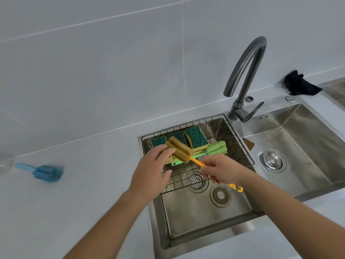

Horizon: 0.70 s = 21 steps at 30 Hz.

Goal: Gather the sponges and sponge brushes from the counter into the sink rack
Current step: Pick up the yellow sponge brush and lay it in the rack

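Head view, right hand (pixel 217 170) pinching orange brush (pixel 180 150) handle, left hand (pixel 151 170) spread, touching its sponge

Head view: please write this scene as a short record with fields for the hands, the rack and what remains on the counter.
right hand: grips the orange brush by its handle
left hand: fingers touch the brush's sponge head
rack: in the sink, holds sponges and a green brush
counter: blue brush lies at the left
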### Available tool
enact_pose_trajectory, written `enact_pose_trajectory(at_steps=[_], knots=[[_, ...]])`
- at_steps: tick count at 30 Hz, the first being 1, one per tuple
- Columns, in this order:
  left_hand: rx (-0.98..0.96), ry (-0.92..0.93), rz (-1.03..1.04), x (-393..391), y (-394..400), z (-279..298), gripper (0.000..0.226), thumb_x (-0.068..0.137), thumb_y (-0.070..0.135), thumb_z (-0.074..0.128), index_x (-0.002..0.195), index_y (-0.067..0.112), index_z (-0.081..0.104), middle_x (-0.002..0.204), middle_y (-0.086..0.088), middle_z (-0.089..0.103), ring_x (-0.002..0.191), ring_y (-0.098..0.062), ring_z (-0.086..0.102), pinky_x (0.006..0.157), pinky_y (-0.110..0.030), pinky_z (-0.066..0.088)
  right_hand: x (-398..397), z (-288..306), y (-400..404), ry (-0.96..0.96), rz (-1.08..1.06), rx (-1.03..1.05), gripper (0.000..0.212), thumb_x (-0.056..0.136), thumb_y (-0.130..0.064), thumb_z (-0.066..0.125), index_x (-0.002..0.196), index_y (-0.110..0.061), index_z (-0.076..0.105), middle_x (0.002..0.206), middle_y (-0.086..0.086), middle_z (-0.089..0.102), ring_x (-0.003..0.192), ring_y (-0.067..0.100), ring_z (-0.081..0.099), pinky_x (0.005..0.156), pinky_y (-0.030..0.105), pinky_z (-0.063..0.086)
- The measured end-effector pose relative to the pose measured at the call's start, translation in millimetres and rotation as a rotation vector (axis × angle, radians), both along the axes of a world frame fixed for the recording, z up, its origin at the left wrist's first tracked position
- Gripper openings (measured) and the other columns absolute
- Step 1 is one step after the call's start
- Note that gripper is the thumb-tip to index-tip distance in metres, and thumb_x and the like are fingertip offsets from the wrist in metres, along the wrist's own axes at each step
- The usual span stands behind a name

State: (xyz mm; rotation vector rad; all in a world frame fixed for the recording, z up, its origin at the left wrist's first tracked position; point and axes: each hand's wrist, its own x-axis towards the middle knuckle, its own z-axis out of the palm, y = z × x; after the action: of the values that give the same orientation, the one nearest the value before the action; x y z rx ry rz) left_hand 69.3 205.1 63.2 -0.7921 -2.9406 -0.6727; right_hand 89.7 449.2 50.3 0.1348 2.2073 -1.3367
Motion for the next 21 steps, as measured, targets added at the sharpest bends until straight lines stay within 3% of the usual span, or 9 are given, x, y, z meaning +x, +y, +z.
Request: enact_pose_trajectory(at_steps=[2,5,8,10,13,16,21], knots=[[-0.184,0.042,-0.112,-11.6,4.3,-4.7,0.075,0.078,0.021,0.074,0.142,0.032,0.036,0.15,0.003,0.038,0.139,-0.02,0.034,0.114,-0.038,0.032,-4.8,0.9,3.6,-0.018,0.133,0.055,0.017,0.095,-0.013,0.056,0.086,-0.009,0.07,0.068,0.003,0.067,0.047,0.01,0.052,0.047,0.024,0.044],[-0.308,-0.016,-0.224,-20.8,11.6,-17.5,0.076,0.081,0.026,0.072,0.144,0.037,0.031,0.151,0.006,0.037,0.141,-0.019,0.03,0.116,-0.037,0.021,-11.6,2.3,9.7,-0.056,0.255,0.079,0.016,0.093,-0.014,0.057,0.087,-0.016,0.071,0.065,-0.003,0.067,0.046,0.008,0.053,0.047,0.024,0.045],[-0.276,-0.113,-0.22,-23.6,14.8,-26.4,0.059,0.086,0.033,0.067,0.139,0.036,0.042,0.14,0.01,0.053,0.128,-0.015,0.047,0.109,-0.035,0.035,-16.9,0.9,14.9,-0.08,0.34,0.1,0.019,0.091,-0.016,0.059,0.081,-0.026,0.071,0.066,-0.002,0.071,0.046,0.006,0.054,0.047,0.021,0.045],[-0.26,-0.156,-0.211,-26.1,18.3,-32.1,0.051,0.087,0.036,0.063,0.136,0.035,0.047,0.134,0.01,0.058,0.119,-0.014,0.053,0.102,-0.033,0.041,-22.8,-6.0,24.1,-0.069,0.373,0.153,0.013,0.093,-0.022,0.061,0.096,-0.027,0.072,0.074,-0.001,0.074,0.05,0.003,0.058,0.049,0.018,0.045],[-0.243,-0.252,-0.148,-28.5,19.9,-43.3,0.051,0.087,0.038,0.063,0.135,0.034,0.047,0.131,0.011,0.059,0.111,-0.012,0.055,0.092,-0.028,0.045,-32.5,-16.6,47.2,-0.004,0.352,0.269,0.027,0.093,-0.032,0.063,0.12,-0.031,0.065,0.081,-0.019,0.066,0.071,-0.003,0.065,0.066,0.016,0.047],[-0.224,-0.331,-0.078,-29.0,22.3,-54.5,0.049,0.086,0.039,0.061,0.133,0.034,0.047,0.128,0.011,0.059,0.106,-0.011,0.057,0.085,-0.024,0.048,-37.9,-28.8,74.7,0.09,0.255,0.437,0.027,0.091,-0.032,0.063,0.117,-0.029,0.067,0.095,-0.014,0.068,0.094,0.01,0.065,0.08,0.024,0.049],[-0.215,-0.377,-0.023,-31.9,39.4,-73.8,0.041,0.086,0.042,0.061,0.124,0.03,0.052,0.119,0.009,0.062,0.099,-0.013,0.06,0.083,-0.029,0.052,-44.0,-54.1,83.9,0.136,0.268,0.606,0.03,0.092,-0.028,0.061,0.122,-0.028,0.064,0.12,-0.002,0.068,0.106,0.019,0.064,0.091,0.036,0.053]])
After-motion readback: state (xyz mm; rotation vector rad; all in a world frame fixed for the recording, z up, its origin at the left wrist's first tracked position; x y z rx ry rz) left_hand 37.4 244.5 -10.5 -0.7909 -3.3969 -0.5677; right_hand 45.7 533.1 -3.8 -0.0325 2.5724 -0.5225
